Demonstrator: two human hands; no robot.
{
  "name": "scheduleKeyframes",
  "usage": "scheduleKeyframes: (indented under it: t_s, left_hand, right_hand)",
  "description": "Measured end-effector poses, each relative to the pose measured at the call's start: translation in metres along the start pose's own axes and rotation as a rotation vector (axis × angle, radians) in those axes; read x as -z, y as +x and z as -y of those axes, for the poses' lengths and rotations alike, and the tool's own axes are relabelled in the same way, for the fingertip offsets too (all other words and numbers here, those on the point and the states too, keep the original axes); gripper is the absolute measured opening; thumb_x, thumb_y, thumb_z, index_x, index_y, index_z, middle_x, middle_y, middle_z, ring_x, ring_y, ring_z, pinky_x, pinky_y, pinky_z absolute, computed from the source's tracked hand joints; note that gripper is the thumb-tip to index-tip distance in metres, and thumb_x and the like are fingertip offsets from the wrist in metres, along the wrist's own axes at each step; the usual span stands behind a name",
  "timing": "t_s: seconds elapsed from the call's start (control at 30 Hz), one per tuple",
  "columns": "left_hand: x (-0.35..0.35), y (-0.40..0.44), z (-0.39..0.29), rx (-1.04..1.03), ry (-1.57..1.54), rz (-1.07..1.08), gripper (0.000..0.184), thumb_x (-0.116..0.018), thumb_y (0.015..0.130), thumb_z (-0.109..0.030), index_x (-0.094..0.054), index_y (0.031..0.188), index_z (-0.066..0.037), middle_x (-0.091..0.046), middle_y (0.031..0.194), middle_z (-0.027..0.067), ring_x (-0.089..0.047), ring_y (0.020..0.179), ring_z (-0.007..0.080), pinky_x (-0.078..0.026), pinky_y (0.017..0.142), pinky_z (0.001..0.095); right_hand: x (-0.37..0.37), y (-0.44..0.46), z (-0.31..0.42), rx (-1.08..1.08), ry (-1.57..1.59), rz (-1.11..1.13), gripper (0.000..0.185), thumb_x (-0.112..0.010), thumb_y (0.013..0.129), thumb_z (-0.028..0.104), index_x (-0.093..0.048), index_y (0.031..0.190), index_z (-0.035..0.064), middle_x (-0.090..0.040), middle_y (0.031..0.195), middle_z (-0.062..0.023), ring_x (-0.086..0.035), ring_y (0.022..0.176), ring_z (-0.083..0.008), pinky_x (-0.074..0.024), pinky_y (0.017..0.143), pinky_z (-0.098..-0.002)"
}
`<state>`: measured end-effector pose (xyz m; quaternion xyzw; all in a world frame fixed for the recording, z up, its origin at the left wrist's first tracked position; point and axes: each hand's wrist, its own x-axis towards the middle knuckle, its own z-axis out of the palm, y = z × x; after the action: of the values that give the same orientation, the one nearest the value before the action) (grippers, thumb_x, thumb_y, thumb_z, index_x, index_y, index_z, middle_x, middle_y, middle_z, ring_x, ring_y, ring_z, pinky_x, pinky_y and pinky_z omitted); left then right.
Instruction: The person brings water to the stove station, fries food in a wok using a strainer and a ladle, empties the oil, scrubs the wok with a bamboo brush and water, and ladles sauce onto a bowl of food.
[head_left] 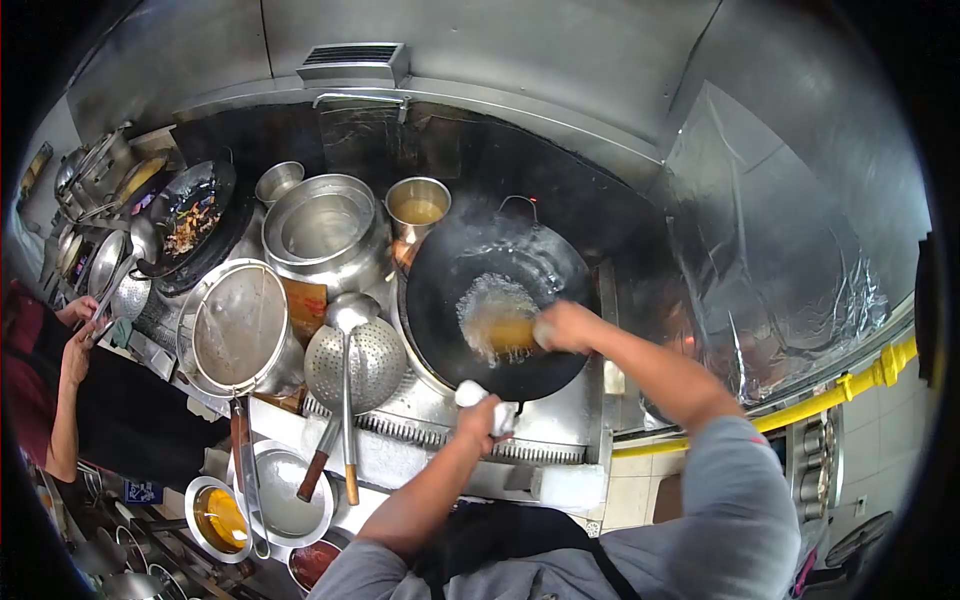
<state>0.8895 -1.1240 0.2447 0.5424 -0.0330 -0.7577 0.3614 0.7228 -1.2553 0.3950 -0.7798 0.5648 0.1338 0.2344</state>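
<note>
A black wok (435, 290) sits on the stove with bubbling, foamy water (490, 300) in its middle and some steam above. My right hand (568, 327) is closed on a tan wok brush (510, 336), whose motion-blurred bristle end is down in the water. At the near rim of the wok, my left hand (482, 420) is wrapped round a folded white cloth (472, 393). The cloth covers part of the near rim, beside a short dark handle.
Left of the wok are a perforated skimmer (356, 372), a ladle (352, 312), a large metal pot (320, 222) and a mesh strainer (238, 325). Bowls, one with yellow liquid (220, 515), stand below. Another person's hands (82, 335) hold a ladle over a second wok (195, 225).
</note>
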Motion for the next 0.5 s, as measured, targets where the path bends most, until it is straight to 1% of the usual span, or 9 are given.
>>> scheduleKeyframes:
  t_s: [0.03,0.07,0.17,0.2,0.23,0.3,0.4,0.47,0.5]
  left_hand:
    - [-0.003,-0.005,0.0,-0.02,-0.08,-0.001,0.022,-0.054,0.081,-0.013,-0.052,0.1,-0.002,-0.06,0.087,0.0132,-0.062,0.075,0.026,-0.054,0.06,0.0468]
    - [-0.001,0.006,0.005,-0.077,-0.067,-0.034,0.023,-0.054,0.08,-0.012,-0.052,0.099,0.0,-0.059,0.087,0.0136,-0.062,0.072,0.026,-0.054,0.06,0.0448]
    - [0.006,0.025,0.012,-0.268,-0.005,-0.138,0.031,-0.059,0.071,-0.012,-0.056,0.089,0.013,-0.06,0.078,0.0141,-0.062,0.067,0.0257,-0.05,0.056,0.0362]
    - [0.003,0.001,0.0,-0.313,0.046,-0.165,0.027,-0.058,0.071,-0.012,-0.057,0.085,0.011,-0.06,0.075,0.0133,-0.062,0.065,0.0247,-0.049,0.056,0.0362]
    - [0.004,-0.013,-0.006,-0.308,0.063,-0.163,0.027,-0.058,0.071,-0.012,-0.057,0.085,0.011,-0.06,0.075,0.0133,-0.062,0.065,0.0247,-0.049,0.056,0.0362]
    - [0.003,-0.026,-0.012,-0.265,0.033,-0.095,0.025,-0.057,0.071,-0.012,-0.056,0.084,0.01,-0.059,0.076,0.0132,-0.062,0.065,0.0247,-0.049,0.057,0.0372]
    - [0.006,-0.021,-0.013,-0.21,0.051,-0.036,0.024,-0.055,0.076,-0.015,-0.055,0.086,0.007,-0.059,0.077,0.0141,-0.061,0.062,0.0252,-0.048,0.052,0.0377]
    - [0.004,-0.03,-0.016,-0.187,0.168,-0.031,0.024,-0.05,0.081,-0.019,-0.054,0.088,0.004,-0.058,0.076,0.0139,-0.06,0.06,0.0251,-0.048,0.046,0.0387]
    - [0.001,-0.022,-0.014,-0.194,0.177,-0.026,0.024,-0.05,0.081,-0.019,-0.054,0.088,0.004,-0.058,0.076,0.0139,-0.06,0.06,0.0251,-0.048,0.046,0.0387]
  right_hand:
    - [0.003,0.042,0.005,-0.075,0.22,0.017,0.03,-0.064,0.067,0.02,-0.065,0.093,0.0053,-0.063,0.069,-0.0155,-0.061,0.048,-0.0237,-0.0487,0.043,-0.0352]
    - [-0.01,0.062,0.018,-0.132,0.605,-0.281,0.038,-0.068,0.064,0.02,-0.065,0.1,0.007,-0.063,0.068,-0.0145,-0.061,0.049,-0.0239,-0.049,0.043,-0.0346]
    - [-0.019,0.047,0.043,-0.101,0.498,-0.277,0.047,-0.069,0.063,0.019,-0.063,0.109,0.0118,-0.065,0.076,-0.0148,-0.062,0.055,-0.0247,-0.0505,0.046,-0.0334]
    - [-0.008,0.028,0.04,-0.057,0.149,-0.064,0.051,-0.069,0.063,0.019,-0.062,0.113,0.0169,-0.066,0.088,-0.0142,-0.065,0.066,-0.0254,-0.0533,0.055,-0.0347]
    - [-0.002,0.003,0.034,-0.016,0.001,-0.06,0.047,-0.066,0.065,0.018,-0.063,0.112,0.0194,-0.065,0.097,-0.0131,-0.065,0.082,-0.026,-0.0533,0.07,-0.0359]
    - [0.028,-0.019,0.028,-0.106,-0.367,0.008,0.037,-0.057,0.071,0.02,-0.065,0.107,0.018,-0.065,0.101,-0.0106,-0.062,0.095,-0.0279,-0.0495,0.082,-0.0371]
    - [0.031,0.045,0.002,-0.325,-0.289,-0.185,0.031,-0.056,0.071,0.022,-0.067,0.099,0.0144,-0.066,0.1,-0.0099,-0.062,0.095,-0.0282,-0.049,0.083,-0.0389]
    - [0.02,0.074,0.011,-0.334,0.186,-0.159,0.035,-0.065,0.067,0.027,-0.067,0.101,0.0223,-0.066,0.093,-0.0141,-0.063,0.088,-0.0305,-0.0504,0.079,-0.0398]
    - [0.002,0.064,0.018,-0.118,0.0,-0.314,0.035,-0.065,0.067,0.029,-0.067,0.1,0.0201,-0.065,0.094,-0.0157,-0.063,0.089,-0.0302,-0.05,0.078,-0.04]
